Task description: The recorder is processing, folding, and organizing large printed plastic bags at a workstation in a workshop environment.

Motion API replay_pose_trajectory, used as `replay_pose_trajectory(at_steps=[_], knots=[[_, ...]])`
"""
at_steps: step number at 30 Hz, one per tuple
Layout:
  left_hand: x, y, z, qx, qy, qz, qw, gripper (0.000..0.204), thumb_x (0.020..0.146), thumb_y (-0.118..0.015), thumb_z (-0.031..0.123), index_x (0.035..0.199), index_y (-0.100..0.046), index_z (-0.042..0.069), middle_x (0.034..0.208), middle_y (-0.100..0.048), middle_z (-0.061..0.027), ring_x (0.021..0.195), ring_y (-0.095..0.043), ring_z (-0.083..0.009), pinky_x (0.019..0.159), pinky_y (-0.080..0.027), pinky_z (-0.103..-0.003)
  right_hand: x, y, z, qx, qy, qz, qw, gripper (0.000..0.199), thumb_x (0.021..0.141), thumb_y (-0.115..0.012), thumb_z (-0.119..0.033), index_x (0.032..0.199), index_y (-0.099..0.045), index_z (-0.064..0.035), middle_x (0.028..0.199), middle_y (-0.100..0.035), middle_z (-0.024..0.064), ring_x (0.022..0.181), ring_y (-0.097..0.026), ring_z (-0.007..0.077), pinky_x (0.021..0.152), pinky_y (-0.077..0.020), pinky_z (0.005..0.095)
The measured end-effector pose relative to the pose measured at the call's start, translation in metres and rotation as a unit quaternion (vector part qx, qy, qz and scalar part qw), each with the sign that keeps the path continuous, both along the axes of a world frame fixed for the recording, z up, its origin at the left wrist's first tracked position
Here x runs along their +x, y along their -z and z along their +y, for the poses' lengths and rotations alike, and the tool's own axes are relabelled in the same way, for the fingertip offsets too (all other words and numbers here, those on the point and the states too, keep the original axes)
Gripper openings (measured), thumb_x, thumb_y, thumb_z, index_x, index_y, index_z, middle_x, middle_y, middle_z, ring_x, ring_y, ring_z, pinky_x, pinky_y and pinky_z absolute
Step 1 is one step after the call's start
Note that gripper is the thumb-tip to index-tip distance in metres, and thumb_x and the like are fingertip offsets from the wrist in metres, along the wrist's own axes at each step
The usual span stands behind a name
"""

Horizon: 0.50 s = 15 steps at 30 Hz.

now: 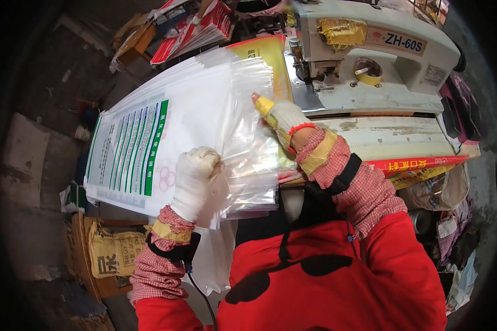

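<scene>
A thick stack of white printed plastic bags (199, 99) with green stripes lies in front of me, its clear liner ends (251, 165) fanned out toward the right. My left hand (196, 174), in a white glove, is closed on the bag's clear plastic near the stack's lower edge; the fingertips are partly hidden. At the liners' right edge is my right hand (286, 121), gloved, with yellow tape round a finger. That finger stretches out over the plastic, and the other fingers are partly hidden below. Nothing shows in the right hand.
A pale sewing machine (381, 47) stands at the far right, a yellow tape roll (368, 71) on its bed. Red-printed sheets (215, 27) are stacked at the back. A wooden stool (88, 254) with a tan sack (116, 251) is at lower left. Cloth and bags lie at right.
</scene>
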<state>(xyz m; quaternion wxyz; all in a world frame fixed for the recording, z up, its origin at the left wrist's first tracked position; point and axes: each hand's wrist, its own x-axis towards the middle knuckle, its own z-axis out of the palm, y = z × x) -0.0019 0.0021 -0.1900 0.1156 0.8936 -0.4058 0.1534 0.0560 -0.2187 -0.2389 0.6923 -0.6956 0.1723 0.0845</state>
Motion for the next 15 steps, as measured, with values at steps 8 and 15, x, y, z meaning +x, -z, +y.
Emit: replay_pose_trajectory(at_steps=[8,15], knots=[[-0.004,-0.031,0.011,-0.065,-0.027,0.024,0.997,0.007,0.064,-0.06,-0.003,0.069,-0.056,0.001,0.074,-0.06,-0.0123,0.07,-0.057,-0.03,0.065,-0.045,-0.036,-0.048,-0.022,0.002,0.198,-0.215,0.049,0.955,0.061,0.074,-0.056,-0.064,0.076,-0.058,-0.0022,0.066,-0.058,0.0054,0.052,-0.055,0.0125,0.05,-0.0467,0.0256],[-0.007,-0.029,0.016,0.051,0.026,0.015,0.998,0.007,0.066,-0.063,0.005,0.068,-0.057,0.003,0.074,-0.06,-0.0107,0.07,-0.058,-0.0288,0.066,-0.046,-0.036,-0.007,-0.03,0.022,0.214,-0.028,0.058,0.975,0.04,0.082,-0.058,-0.043,0.081,-0.06,-0.0032,0.067,-0.059,0.0034,0.049,-0.05,0.0111,0.043,-0.0419,0.0221]])
